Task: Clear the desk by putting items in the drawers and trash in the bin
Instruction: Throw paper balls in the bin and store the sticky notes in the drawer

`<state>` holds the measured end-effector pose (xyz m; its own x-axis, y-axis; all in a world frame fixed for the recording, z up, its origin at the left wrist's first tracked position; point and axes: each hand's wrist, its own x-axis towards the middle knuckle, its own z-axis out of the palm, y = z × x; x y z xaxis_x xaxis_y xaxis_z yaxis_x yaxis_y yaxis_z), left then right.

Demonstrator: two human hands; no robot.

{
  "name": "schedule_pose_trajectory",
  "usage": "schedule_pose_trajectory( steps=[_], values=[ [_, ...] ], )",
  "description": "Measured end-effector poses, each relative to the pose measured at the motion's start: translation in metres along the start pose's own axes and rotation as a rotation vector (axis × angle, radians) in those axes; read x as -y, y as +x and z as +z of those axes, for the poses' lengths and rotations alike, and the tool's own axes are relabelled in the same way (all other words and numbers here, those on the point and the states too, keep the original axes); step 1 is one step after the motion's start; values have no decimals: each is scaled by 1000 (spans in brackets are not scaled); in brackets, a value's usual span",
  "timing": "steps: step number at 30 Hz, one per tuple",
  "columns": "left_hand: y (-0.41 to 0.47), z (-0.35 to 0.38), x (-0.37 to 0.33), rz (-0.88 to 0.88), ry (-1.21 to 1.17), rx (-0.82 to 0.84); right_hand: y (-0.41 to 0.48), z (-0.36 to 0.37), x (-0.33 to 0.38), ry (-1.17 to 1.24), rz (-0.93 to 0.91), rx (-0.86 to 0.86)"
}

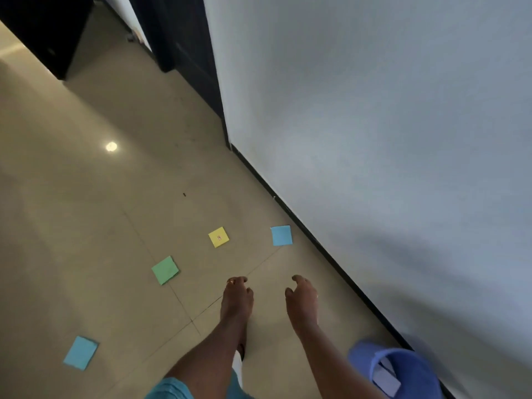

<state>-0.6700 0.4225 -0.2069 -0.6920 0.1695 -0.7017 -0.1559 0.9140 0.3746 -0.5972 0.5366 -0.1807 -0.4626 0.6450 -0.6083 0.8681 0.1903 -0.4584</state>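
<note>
Several coloured paper squares lie on the beige tiled floor: a yellow note (218,237), a blue note (281,235) close to the wall, a green note (165,270) and a second blue note (81,352) at the lower left. My left hand (237,298) and my right hand (302,300) reach forward above the floor, side by side. Their fingers hang loosely curled and hold nothing. The green note is just left of my left hand. A blue plastic bin (403,370) stands at the lower right by the wall, with a pale paper inside.
A white wall (374,139) with a black skirting runs along the right. Dark furniture (43,33) and a dark door frame (184,47) stand at the far end. Bare floor tiles spread out to the left.
</note>
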Motion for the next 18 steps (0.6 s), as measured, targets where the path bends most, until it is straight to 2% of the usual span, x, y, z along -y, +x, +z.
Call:
schedule_pose_trajectory(
  steps=[6,11,18],
  values=[
    [126,4,39,-44,87,23,99,54,13,-36,90,13],
    [255,40,84,-85,47,-8,216,124,-15,-112,134,39],
    [416,86,141,-18,122,-82,367,215,-59,-258,121,59]
  ],
)
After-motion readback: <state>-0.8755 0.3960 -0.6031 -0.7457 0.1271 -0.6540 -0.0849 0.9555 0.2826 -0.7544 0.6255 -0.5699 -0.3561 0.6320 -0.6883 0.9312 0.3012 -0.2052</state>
